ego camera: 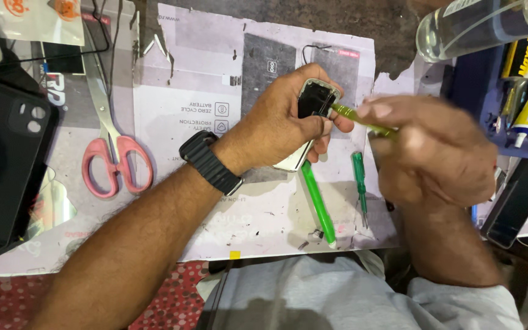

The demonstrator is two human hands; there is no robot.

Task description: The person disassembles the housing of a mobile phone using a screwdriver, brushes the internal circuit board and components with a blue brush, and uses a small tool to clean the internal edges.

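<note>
Pink scissors lie left. Left hand clamps upright phone; right hand pinches yellow-green tool, tip left.

Glossy metal-edged phone, translucent green plastic screwdriver, matt torn paper sheet.

A person's left hand grips a small opened phone above a paper-covered workbench, while the blurred right hand holds a yellow-green screwdriver with its tip at the phone. Two green screwdrivers lie just below the hands. Pink-handled scissors rest well to the left.
</note>
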